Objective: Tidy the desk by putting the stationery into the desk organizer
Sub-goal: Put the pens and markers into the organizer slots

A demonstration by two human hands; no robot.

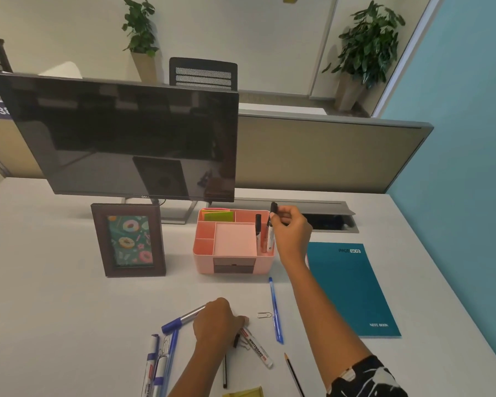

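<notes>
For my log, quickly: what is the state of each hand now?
Left hand: down on the whiteboard marker's end; grip cannot be told.
Right hand: closed, pinching a black marker at the organizer.

Six markers (257, 229): two at the right hand (291, 233), one marker (270, 239) in its fingers, and four around the left hand (215, 319). Near the left hand: two pens (276, 310), two pencils (293, 373), two paper clips (264, 315). One notebook (352, 287) right of the right hand.

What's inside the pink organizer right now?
Sticky notes sit in the back-left compartment; one marker stands in the right compartment, and the right hand holds a second marker with its lower end there too. The front drawer's contents are hidden.
</notes>
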